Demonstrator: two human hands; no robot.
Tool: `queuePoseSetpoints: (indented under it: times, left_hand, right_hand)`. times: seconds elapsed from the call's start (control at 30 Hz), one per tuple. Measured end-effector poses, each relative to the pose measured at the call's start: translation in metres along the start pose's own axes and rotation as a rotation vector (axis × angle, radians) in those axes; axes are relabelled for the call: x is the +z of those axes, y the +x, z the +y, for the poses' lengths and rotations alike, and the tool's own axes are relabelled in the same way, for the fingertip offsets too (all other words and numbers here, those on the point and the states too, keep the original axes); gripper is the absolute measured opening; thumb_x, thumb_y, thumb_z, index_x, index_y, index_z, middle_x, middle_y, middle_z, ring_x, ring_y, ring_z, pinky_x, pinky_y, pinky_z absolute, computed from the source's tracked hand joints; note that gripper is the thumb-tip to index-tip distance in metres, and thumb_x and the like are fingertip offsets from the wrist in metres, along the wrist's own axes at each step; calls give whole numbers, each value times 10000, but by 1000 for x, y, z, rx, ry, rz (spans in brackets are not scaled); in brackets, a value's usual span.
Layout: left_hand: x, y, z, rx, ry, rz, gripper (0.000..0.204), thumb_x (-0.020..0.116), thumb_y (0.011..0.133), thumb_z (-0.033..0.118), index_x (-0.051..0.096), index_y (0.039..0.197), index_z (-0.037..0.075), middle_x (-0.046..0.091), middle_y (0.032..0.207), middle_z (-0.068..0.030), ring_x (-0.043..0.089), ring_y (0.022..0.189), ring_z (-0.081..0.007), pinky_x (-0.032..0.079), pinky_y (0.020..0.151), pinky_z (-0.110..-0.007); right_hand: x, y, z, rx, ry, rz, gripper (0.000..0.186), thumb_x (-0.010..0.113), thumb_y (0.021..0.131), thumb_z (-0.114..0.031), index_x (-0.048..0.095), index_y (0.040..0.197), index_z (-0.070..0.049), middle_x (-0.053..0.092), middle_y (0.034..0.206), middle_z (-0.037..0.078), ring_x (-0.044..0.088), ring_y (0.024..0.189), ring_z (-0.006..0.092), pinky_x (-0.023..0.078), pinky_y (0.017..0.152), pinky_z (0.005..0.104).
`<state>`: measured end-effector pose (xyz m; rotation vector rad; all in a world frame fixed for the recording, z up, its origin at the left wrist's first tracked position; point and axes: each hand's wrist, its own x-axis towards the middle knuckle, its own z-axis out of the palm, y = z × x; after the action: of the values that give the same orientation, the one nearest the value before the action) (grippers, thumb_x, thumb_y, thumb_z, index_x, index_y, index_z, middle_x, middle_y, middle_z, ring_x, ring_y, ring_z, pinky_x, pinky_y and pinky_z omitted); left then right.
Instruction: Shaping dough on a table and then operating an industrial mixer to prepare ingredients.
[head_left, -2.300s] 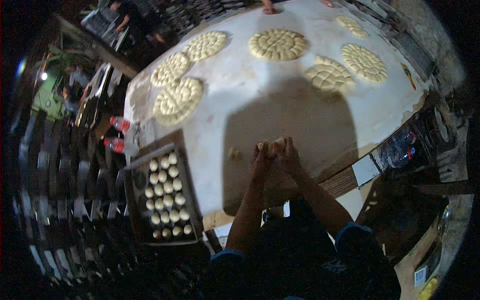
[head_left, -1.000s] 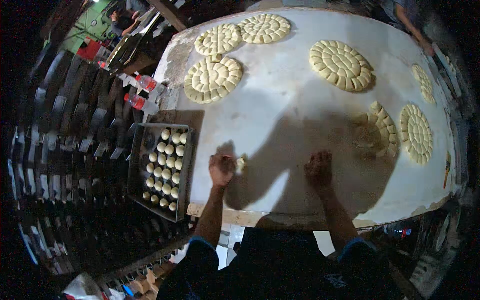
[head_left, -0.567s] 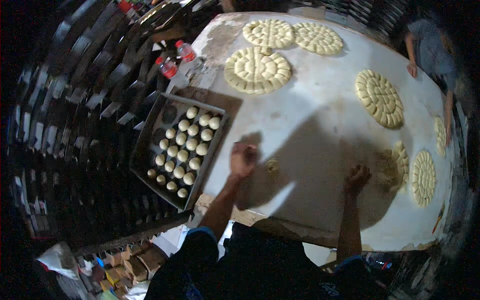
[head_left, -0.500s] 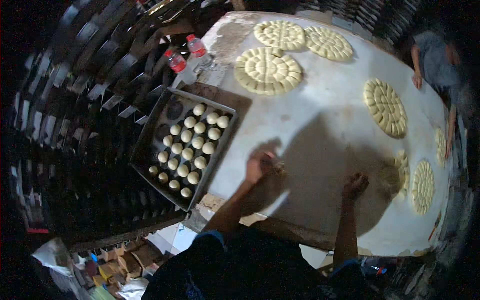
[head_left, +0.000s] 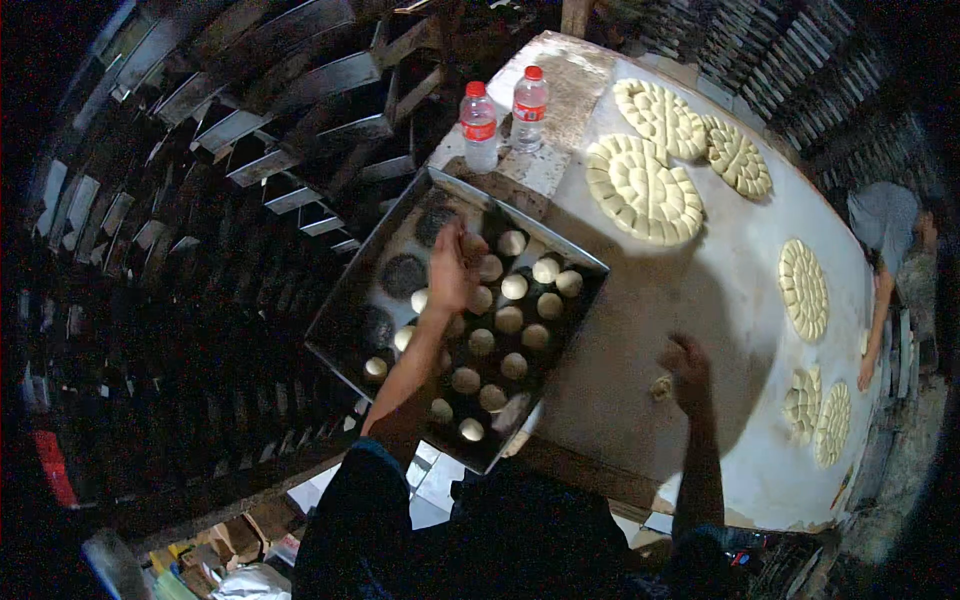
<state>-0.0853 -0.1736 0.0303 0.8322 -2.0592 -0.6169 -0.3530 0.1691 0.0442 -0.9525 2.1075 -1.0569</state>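
My left hand (head_left: 455, 262) is over the metal tray (head_left: 353, 302) of dough balls (head_left: 545, 270), near its back left part, its fingers drawn together. I cannot make out whether it holds a ball. The tray has several dark round patches. My right hand (head_left: 687, 368) hovers in shadow over the white work table (head_left: 810, 485), fingers loosely curved and apart, beside a small dough scrap (head_left: 661, 388). Several flat rounds of segmented dough (head_left: 643, 190) lie along the back and right of the table.
Two red-capped bottles (head_left: 479, 135) stand on the table's back left corner. A person in grey (head_left: 882, 215) is at the right edge, an arm along it. Dark stacked metal trays (head_left: 275, 150) fill the left. Cardboard and bags (head_left: 245, 540) are at lower left.
My left hand has moved left and up from the table to over the tray, as the view turned leftward. My right hand stays over the table, its fingers now raised.
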Motion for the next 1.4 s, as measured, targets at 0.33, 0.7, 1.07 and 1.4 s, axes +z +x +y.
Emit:
queuePoseSetpoints:
  times: [0.33, 0.7, 1.07, 1.4]
  left_hand:
    - [-16, -13, -13, -240, 290, -291, 913, 674, 751, 387, 138, 1455, 160, 529, 1230, -212, 474, 1150, -439, 287, 962, -611]
    - [273, -71, 268, 72, -346, -718, 445, 705, 787, 221, 536, 1155, 36, 579, 1059, -164, 592, 928, -246, 502, 770, -371]
    - [665, -317, 513, 306, 217, -504, 791, 601, 828, 532, 326, 1363, 18, 490, 1249, -175, 508, 1092, -283, 400, 951, -471]
    - [598, -285, 494, -447, -625, -1061, 692, 610, 861, 396, 290, 1353, 29, 516, 1170, -96, 543, 1030, -208, 419, 916, -379]
  right_hand:
    - [209, 163, -145, -769, -440, 8, 425, 658, 794, -196, 526, 1169, -45, 504, 1190, 172, 503, 1089, 379, 437, 913, 445]
    - [-77, -105, 175, -107, -466, 770, 137, 615, 752, -153, 556, 806, -41, 545, 828, 157, 520, 759, 328, 392, 739, 421]
    - [-214, -273, 326, 317, -708, 1132, 135, 610, 733, -156, 520, 741, -55, 530, 806, 142, 515, 745, 353, 362, 728, 451]
    - [-231, -251, 319, 615, -527, 1059, 128, 601, 767, -181, 591, 791, -56, 576, 827, 136, 550, 807, 326, 358, 817, 455]
